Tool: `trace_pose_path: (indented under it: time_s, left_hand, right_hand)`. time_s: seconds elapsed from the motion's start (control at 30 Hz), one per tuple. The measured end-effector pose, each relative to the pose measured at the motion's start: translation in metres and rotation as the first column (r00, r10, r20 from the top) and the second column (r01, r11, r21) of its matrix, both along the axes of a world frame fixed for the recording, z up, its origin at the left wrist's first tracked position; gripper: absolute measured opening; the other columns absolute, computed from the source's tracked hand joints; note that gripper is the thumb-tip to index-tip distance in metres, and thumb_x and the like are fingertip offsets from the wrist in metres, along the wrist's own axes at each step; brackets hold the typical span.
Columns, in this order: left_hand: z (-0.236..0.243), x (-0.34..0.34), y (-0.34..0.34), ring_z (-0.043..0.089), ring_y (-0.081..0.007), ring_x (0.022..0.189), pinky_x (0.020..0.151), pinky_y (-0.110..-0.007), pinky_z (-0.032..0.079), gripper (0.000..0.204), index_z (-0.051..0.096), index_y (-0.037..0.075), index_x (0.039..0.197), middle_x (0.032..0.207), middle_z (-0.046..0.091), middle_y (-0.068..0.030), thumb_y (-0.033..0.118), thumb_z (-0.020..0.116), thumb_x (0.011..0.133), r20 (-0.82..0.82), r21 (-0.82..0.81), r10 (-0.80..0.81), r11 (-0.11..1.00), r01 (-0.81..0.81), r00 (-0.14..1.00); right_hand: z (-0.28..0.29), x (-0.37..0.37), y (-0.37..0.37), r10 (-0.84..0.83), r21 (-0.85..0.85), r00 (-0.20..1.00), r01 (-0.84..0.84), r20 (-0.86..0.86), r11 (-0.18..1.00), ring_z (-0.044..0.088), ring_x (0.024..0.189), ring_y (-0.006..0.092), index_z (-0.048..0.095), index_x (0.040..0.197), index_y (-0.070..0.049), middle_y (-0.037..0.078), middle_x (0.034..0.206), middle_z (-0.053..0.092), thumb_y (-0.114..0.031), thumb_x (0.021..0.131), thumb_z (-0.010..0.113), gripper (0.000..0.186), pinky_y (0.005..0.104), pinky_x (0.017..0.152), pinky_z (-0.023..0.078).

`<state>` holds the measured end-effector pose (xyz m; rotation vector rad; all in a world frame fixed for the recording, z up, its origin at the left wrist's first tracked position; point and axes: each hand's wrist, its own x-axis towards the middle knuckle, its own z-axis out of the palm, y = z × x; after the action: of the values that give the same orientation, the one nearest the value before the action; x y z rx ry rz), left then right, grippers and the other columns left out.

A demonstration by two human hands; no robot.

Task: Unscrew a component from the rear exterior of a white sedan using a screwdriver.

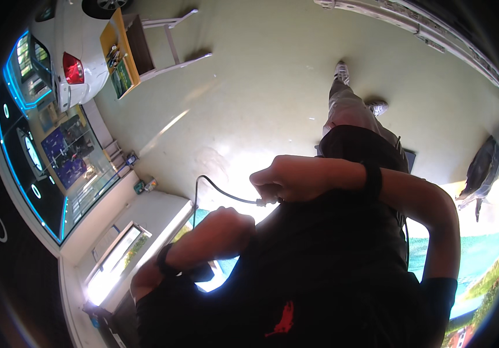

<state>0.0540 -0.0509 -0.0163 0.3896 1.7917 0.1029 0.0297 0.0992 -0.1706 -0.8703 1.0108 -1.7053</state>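
Observation:
My right hand (290, 178) is closed in front of my chest, a black band on its wrist. It pinches the plug end of a thin black cable (220, 189). From there the cable arcs leftward, then drops behind my left forearm. My left hand (225, 231) is lower and to the left, curled into a fist with its back turned up and a dark band at the wrist. Whatever lies inside that fist is hidden. The cable's other end is out of sight, and the two hands are apart.
A white car (84, 46) with a red tail light stands at the far left, next to a wooden table (123, 52) holding small items. A white metal frame (412, 26) crosses the far right. A dark bag or garment (484, 168) is at the right.

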Motion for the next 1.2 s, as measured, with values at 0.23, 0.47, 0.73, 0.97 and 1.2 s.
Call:
trace_pose_path:
  time_s: [0.23,0.47,0.73,0.97,1.2]
  left_hand:
    - [0.001,0.002,0.006,0.055,-0.0318,0.052,0.050,-0.039,0.045,0.007,0.058,0.005,0.072,0.051,0.052,-0.0135,0.012,0.057,0.071,-0.078,-0.009,0.084,0.996,-0.085,0.993]
    - [0.004,0.004,0.014,0.055,-0.0290,0.049,0.045,-0.036,0.044,0.007,0.057,0.007,0.069,0.051,0.052,-0.0103,0.013,0.057,0.073,-0.157,0.041,0.123,0.992,-0.118,0.980]
    - [0.006,0.005,0.015,0.054,-0.0263,0.048,0.039,-0.033,0.040,0.012,0.048,0.008,0.062,0.051,0.050,-0.0093,0.011,0.059,0.065,-0.245,0.163,0.100,0.985,-0.061,0.964]
    - [0.005,0.012,0.012,0.053,-0.0216,0.044,0.037,-0.031,0.039,0.012,0.050,0.010,0.060,0.048,0.048,-0.0048,0.013,0.060,0.065,-0.307,0.154,0.045,0.988,0.003,0.951]
    - [0.001,0.017,0.015,0.053,-0.0192,0.043,0.036,-0.030,0.039,0.008,0.054,0.011,0.062,0.047,0.049,-0.0021,0.013,0.061,0.065,-0.334,0.154,0.038,0.988,0.015,0.942]
  right_hand:
    - [0.005,0.006,-0.005,-0.020,-0.024,0.993,0.017,-0.120,1.000,0.059,0.066,0.0293,0.046,0.075,-0.001,0.012,0.067,0.059,-0.005,0.076,0.055,0.010,0.0367,0.057,0.041]
    - [0.007,0.001,0.002,0.041,-0.040,0.996,-0.044,-0.073,0.998,0.056,0.063,0.0297,0.046,0.075,-0.002,0.011,0.064,0.055,-0.001,0.073,0.052,0.006,0.0362,0.058,0.040]
    - [0.007,0.003,0.008,0.055,-0.045,0.994,-0.059,-0.099,0.997,0.056,0.063,0.0314,0.046,0.077,-0.002,0.013,0.064,0.055,-0.001,0.074,0.050,0.005,0.0371,0.057,0.041]
    - [0.012,0.001,0.014,0.037,0.001,0.970,-0.038,-0.242,0.999,0.057,0.065,0.0341,0.048,0.079,-0.001,0.015,0.064,0.056,-0.007,0.075,0.052,0.008,0.0393,0.055,0.041]
    - [0.009,0.004,0.017,0.059,-0.049,0.976,-0.071,-0.211,0.996,0.057,0.065,0.0327,0.048,0.080,-0.002,0.014,0.064,0.056,-0.007,0.076,0.051,0.007,0.0397,0.056,0.041]
